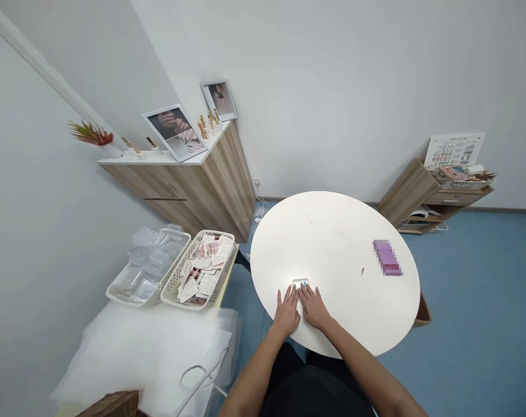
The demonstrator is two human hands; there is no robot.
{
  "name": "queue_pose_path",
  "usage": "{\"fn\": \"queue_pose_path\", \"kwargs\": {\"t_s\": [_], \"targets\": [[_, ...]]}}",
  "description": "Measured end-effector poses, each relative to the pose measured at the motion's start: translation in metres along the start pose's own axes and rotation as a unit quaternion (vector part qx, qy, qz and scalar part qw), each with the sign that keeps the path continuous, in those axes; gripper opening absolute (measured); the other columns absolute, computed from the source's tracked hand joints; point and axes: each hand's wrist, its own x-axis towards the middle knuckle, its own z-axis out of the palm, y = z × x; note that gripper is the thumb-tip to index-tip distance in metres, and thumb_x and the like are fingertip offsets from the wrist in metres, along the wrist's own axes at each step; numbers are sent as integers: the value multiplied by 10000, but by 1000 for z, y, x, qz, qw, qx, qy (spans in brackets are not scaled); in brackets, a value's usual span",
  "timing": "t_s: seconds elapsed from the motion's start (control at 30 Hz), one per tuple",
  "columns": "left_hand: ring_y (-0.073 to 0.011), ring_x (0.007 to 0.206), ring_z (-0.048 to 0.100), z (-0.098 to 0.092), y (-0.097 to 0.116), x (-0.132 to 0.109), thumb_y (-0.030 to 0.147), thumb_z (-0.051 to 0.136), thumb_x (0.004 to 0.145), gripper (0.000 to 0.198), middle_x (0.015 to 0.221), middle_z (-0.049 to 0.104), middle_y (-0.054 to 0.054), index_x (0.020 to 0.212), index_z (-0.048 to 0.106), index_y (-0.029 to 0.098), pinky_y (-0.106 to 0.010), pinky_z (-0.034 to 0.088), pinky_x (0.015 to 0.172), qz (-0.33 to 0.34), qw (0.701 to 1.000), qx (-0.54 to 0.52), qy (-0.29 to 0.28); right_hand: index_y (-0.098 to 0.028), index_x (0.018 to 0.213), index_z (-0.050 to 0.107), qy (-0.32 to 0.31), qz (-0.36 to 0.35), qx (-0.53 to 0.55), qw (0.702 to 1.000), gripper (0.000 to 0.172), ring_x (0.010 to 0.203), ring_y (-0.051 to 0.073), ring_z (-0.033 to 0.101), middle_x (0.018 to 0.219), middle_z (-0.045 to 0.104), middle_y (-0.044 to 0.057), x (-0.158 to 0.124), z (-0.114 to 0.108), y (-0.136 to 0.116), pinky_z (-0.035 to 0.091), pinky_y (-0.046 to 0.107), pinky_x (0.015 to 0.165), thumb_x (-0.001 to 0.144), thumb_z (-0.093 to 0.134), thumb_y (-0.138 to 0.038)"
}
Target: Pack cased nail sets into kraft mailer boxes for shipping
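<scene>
Small clear plastic box [300, 283] sits on the round white table [332, 243], just beyond the person's hands and near the table's closer edge. Its contents are too small to make out.

In the head view, the left hand [286, 313] and right hand [315, 308] lie palm down and side by side on the tabletop, with their fingers extended. Neither hand is holding anything: both are open and flat, not closed around the box. The fingertips [304, 293] of the right hand reach the box's near side, though I cannot tell whether they touch it.

Farther right on the table lies a blurred pink packet [387, 258]. Off to the left, a beige basket [219, 234] holds loose paper cards, and a white tray [115, 292] beside it holds clear plastic packaging. A sheet of white film [137, 347] spreads below them. Behind stands a wooden cabinet [228, 179].

A small, light box this close to the fingers could easily be nudged out of place by a careless slide of either hand. Lifted with wet or hurried fingers, it could slip and tip, and anything loose inside could spill across the smooth tabletop.
</scene>
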Motion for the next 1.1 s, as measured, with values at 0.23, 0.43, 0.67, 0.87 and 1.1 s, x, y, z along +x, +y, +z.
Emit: {"fn": "queue_pose_path", "kwargs": {"t_s": [0.23, 0.43, 0.67, 0.87, 1.1], "targets": [[-278, 1472, 58, 11, 1, -2, 217, 398, 828, 812, 1599, 62, -77, 1532, -1, 162, -572, 21, 1175, -20, 1000, -7, -20, -151, 1510, 234, 17, -16, -35, 999, 745, 1467, 304, 80, 1580, 167, 93, 0, 14, 2, 65, 561, 1170, 796, 444, -193], [-267, 1473, 67, 12, -5, 8, 213, 382, 814, 797, 1601, 53, -47, 1535, 44, 190, -575, 12, 1174, -26, 999, -11, -33, -146, 1502, 260, 37, -33, -42, 998, 670, 1446, 280, 207, 1545, 290, 114, -3, 15, -4, 29, 531, 1186, 851, 404, -217], [-278, 1464, 127, -24, -5, 59, 175, 405, 750, 794, 1601, 108, -76, 1516, 195, 162, -535, 151, 1169, -48, 994, -31, -89, -140, 1499, 274, 31, 20, -55, 998, 690, 1458, 283, 157, 1564, 227, 117, 25, 2, 20, 62, 544, 1177, 823, 408, -169], [-271, 1433, 249, -38, -6, 64, 212, 369, 837, 575, 1548, 291, -138, 1402, 422, 118, -466, 215, 1166, -56, 993, -54, -88, -103, 1499, 263, -41, 81, -73, 993, 739, 1458, 272, 157, 1584, 158, 119, 78, -50, 64, 182, 479, 1158, 776, 415, -84], [-228, 1361, 387, -33, -2, 53, 193, 417, 841, 478, 1504, 391, -95, 1309, 513, 174, -384, 328, 1117, -124, 986, -99, -56, -99, 1492, 275, -88, 76, -109, 987, 717, 1446, 292, 191, 1585, 162, 151, 110, -90, 99, 234, 489, 1128, 797, 450, -110]]}}
